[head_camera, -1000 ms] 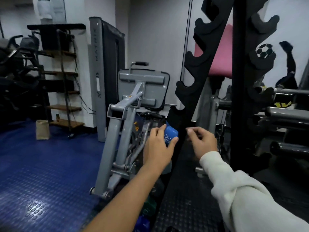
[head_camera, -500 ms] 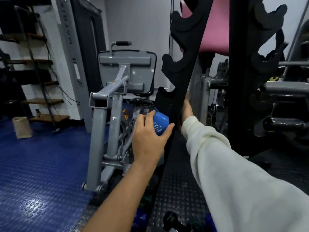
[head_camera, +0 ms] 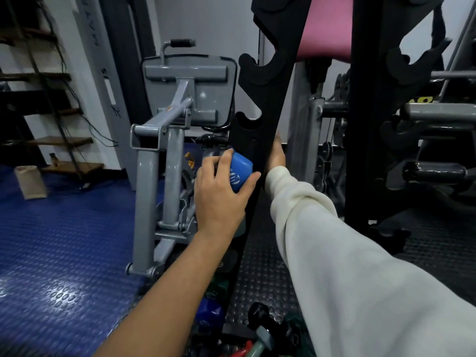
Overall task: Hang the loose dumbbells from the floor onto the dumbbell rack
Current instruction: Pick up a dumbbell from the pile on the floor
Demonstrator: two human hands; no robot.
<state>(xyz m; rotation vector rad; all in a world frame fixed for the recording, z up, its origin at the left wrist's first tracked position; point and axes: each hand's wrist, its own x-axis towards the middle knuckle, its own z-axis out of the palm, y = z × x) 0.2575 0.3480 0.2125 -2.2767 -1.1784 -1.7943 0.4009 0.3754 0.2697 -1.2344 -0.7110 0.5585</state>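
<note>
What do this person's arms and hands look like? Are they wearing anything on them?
The left arm is bare from forearm to hand, with no sleeve, glove or watch showing on the left hand. The right arm wears a loose cream-white sleeve with a ribbed cuff at the wrist. The right hand is gloveless and partly hidden behind the black rack upright.

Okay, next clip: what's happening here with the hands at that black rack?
A person is putting a blue dumbbell onto the black dumbbell rack. The left hand grips the dumbbell's end, held against the rack's upright just below an empty hook. The right hand, in a cream sleeve, reaches behind the upright, its fingers mostly hidden. More dumbbells lie on the floor at the rack's foot.
</note>
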